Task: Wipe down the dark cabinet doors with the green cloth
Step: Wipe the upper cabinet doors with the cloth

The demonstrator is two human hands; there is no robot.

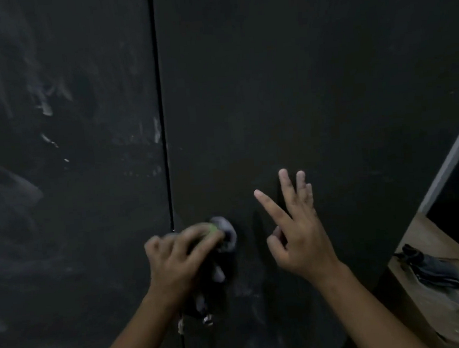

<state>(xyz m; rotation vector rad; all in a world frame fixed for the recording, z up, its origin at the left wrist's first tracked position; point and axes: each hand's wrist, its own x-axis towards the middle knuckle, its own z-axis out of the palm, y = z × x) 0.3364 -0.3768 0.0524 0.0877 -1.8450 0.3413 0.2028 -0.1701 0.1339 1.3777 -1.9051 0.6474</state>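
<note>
Two dark cabinet doors fill the view, split by a vertical gap; the left door (pixel 67 158) shows pale dusty smears, the right door (pixel 312 86) looks cleaner. My left hand (pixel 174 259) grips a bunched cloth (pixel 223 239), greenish at the top and pale grey lower down, pressed on the right door just right of the gap. The hand is blurred. My right hand (pixel 297 229) rests on the right door with its fingers straight and spread, holding nothing.
A small metal latch or lock (pixel 207 319) hangs near the gap below my left hand. At the right a grey frame edge (pixel 450 158) borders a wooden surface (pixel 433 303) with a dark crumpled item (pixel 433 267) on it.
</note>
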